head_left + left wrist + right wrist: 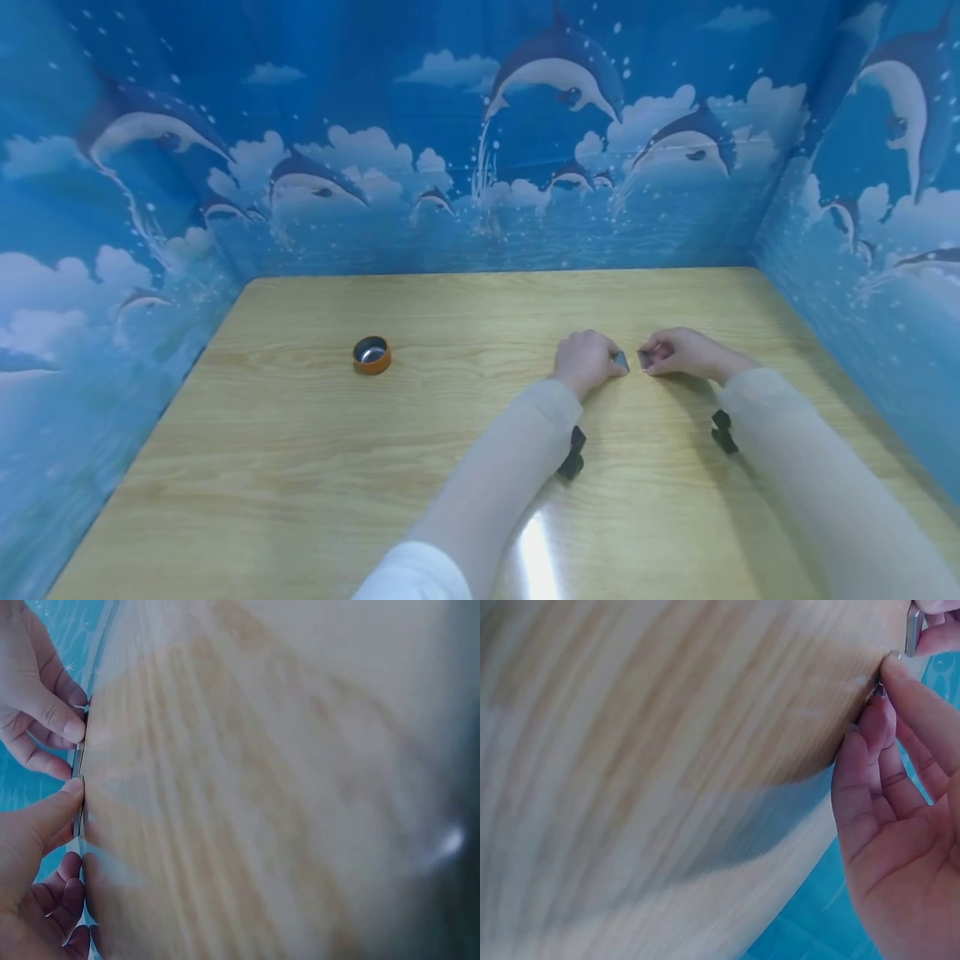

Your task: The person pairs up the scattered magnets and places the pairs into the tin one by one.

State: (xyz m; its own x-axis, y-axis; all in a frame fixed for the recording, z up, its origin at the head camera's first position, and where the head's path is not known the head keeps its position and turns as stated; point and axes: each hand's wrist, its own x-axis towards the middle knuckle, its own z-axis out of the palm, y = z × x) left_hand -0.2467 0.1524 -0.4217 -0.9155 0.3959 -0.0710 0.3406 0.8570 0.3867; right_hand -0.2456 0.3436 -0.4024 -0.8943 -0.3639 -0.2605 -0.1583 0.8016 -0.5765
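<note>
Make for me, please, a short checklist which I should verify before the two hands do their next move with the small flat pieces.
1. Left piece secured: ok, the left hand pinches it.
2. Right piece secured: ok, the right hand pinches it.
3. Pieces not touching each other: ok, the head view shows a narrow gap with tabletop between them.
4. Orange-and-black cup out of the way: ok, it stands upright, well to the left of both hands.
5. Cup empty: cannot tell, its shiny inside is too small to judge.
6. Pieces raised off the tabletop: cannot tell, the fingers hide parts of their edges.
</note>
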